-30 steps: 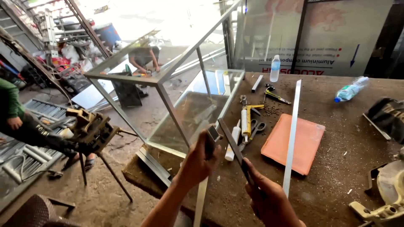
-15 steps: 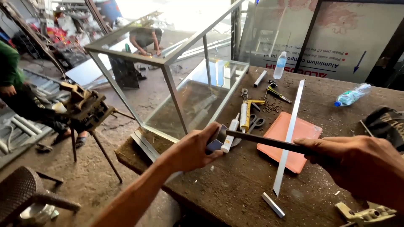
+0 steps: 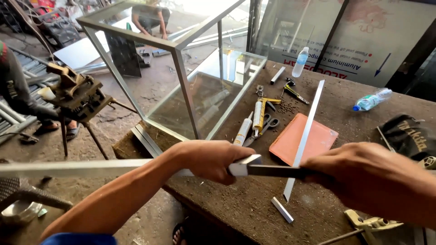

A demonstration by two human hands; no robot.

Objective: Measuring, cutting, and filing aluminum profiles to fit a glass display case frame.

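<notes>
Head view: my left hand [image 3: 209, 159] has its grip closed around a long aluminium strip [image 3: 81, 168] reaching past the desk's [image 3: 345, 109] left edge. My right hand [image 3: 372, 179] grips a dark file [image 3: 272, 170], meeting the strip's end above the desk's front edge. Behind stands a glass case [image 3: 200, 86].

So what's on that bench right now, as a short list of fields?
left hand: grips a long metal strip near its end
right hand: holds a dark tool against the strip's end
bench: glass case, sealant tubes, orange sheet, metal bar, two water bottles
floor at left: stand with a tool
others: a person crouching beyond the case
</notes>
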